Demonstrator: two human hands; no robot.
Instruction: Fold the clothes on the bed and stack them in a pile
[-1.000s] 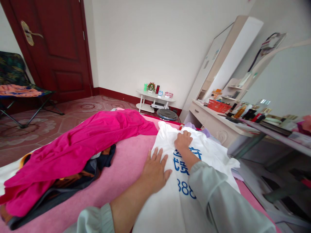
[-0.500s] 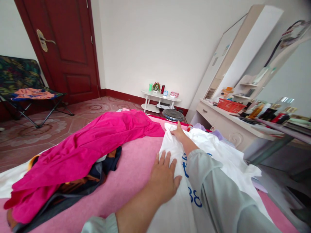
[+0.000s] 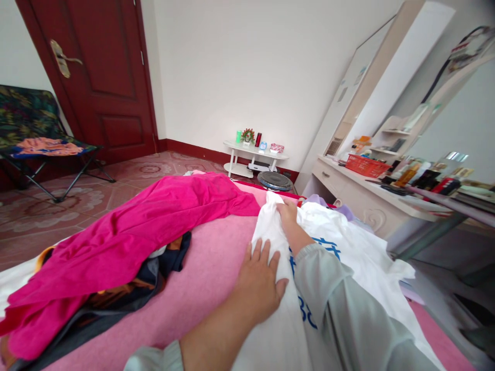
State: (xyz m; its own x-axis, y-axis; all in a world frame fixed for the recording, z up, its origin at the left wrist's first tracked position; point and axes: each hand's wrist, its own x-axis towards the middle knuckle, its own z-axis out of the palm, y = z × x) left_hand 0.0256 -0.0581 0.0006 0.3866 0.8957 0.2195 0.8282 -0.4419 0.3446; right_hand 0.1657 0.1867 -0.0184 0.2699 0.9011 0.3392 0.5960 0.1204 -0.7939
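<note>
A white T-shirt [image 3: 359, 242] with blue lettering is spread over the pink bedding [image 3: 216, 257], its left side folded over. My left hand [image 3: 260, 283] lies flat on this folded part, fingers spread. Farther up, my right hand [image 3: 288, 212] has its fingers closed on the shirt's cloth beside a raised white corner. My right forearm covers part of the lettering. To the left, a bright pink garment [image 3: 154, 221] lies over dark clothes [image 3: 135, 293].
Beyond the bed stand a low white table [image 3: 255, 149] and a round dark-topped object [image 3: 275, 180]. A dressing table [image 3: 367, 193] with a red basket [image 3: 366, 165] and bottles is on the right. A folding chair [image 3: 29, 111] stands by the red door [image 3: 96, 77].
My right hand has closed from an outstretched thumb to a grip on the cloth, and the shirt's far corner has risen slightly. My left hand stays flat in nearly the same place.
</note>
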